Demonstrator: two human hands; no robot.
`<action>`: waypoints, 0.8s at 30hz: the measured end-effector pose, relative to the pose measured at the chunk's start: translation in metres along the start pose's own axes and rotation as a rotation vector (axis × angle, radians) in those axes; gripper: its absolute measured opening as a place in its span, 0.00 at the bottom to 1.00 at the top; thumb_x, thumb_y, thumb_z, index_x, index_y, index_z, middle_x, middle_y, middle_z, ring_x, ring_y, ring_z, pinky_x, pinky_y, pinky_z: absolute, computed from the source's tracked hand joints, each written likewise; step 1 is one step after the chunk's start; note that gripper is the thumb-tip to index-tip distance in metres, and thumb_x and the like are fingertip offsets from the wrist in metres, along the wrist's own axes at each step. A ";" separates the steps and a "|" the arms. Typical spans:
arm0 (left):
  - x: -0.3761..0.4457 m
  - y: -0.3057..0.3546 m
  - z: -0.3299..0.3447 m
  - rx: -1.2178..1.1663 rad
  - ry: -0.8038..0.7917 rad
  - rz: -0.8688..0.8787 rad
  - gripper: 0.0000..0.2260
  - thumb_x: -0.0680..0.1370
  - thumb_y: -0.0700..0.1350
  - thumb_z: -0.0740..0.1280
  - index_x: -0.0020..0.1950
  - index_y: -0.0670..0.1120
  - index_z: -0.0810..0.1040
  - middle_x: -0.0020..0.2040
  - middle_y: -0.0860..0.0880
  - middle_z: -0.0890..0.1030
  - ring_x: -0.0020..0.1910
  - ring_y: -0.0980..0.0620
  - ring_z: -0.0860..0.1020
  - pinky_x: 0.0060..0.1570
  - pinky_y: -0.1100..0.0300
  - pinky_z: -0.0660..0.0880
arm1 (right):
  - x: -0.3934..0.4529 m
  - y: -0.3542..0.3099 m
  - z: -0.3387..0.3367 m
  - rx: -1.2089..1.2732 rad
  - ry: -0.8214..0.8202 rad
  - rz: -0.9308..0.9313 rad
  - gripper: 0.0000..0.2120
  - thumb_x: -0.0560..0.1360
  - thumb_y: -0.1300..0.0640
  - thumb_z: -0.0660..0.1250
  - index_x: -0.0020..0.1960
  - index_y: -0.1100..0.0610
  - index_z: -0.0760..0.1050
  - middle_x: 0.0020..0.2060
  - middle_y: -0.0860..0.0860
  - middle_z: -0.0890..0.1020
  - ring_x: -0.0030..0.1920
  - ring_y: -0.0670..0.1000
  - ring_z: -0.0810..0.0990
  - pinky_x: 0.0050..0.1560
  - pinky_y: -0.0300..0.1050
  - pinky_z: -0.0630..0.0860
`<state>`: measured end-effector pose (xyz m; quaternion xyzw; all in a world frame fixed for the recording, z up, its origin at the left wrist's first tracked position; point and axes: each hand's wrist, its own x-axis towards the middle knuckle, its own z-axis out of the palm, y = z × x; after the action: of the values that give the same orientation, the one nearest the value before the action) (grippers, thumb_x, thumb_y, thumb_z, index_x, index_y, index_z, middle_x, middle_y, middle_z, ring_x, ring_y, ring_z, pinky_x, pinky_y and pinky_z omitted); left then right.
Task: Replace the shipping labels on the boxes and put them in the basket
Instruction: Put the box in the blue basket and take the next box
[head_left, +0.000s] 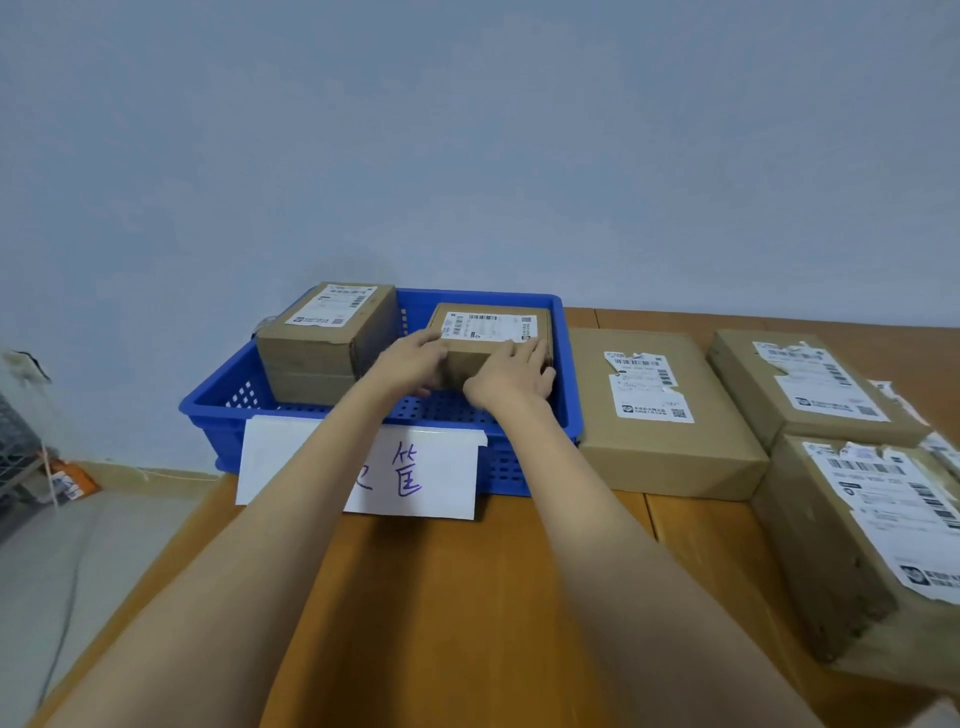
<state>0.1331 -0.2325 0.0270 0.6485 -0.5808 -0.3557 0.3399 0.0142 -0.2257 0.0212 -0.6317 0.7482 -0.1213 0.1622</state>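
Both hands are in the blue basket (519, 470) now: left hand (415, 361) and right hand (511, 376) grip the small box (491, 332), fingers curled round its near edge, beside a bigger box (327, 338) at the basket's left end.

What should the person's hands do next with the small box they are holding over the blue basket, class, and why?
Probably set the small box down on the basket floor and let go. Both the left hand and the right hand grip it inside the rim, beside the taller box already there, and its label looks intact.
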 end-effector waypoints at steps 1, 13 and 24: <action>0.002 -0.001 0.006 -0.012 0.027 -0.013 0.20 0.83 0.46 0.57 0.76 0.50 0.68 0.68 0.44 0.74 0.61 0.43 0.77 0.54 0.54 0.76 | -0.001 0.000 0.000 -0.039 0.007 -0.017 0.36 0.78 0.51 0.61 0.78 0.63 0.48 0.78 0.61 0.49 0.78 0.60 0.45 0.76 0.57 0.47; 0.021 -0.008 0.017 -0.039 0.163 -0.337 0.49 0.71 0.52 0.77 0.77 0.40 0.46 0.73 0.39 0.64 0.68 0.41 0.71 0.60 0.48 0.76 | 0.008 0.002 -0.011 0.343 0.120 -0.016 0.32 0.77 0.54 0.63 0.75 0.65 0.55 0.73 0.60 0.61 0.73 0.59 0.58 0.70 0.52 0.64; 0.011 -0.013 -0.002 0.276 0.222 -0.099 0.06 0.77 0.41 0.66 0.46 0.38 0.76 0.65 0.29 0.71 0.67 0.37 0.69 0.53 0.50 0.71 | 0.010 -0.012 -0.002 0.429 0.102 0.009 0.22 0.75 0.57 0.65 0.67 0.58 0.67 0.64 0.56 0.74 0.68 0.61 0.63 0.66 0.54 0.67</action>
<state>0.1426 -0.2426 0.0163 0.7520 -0.5504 -0.2152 0.2919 0.0229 -0.2373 0.0266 -0.5724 0.7154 -0.3087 0.2555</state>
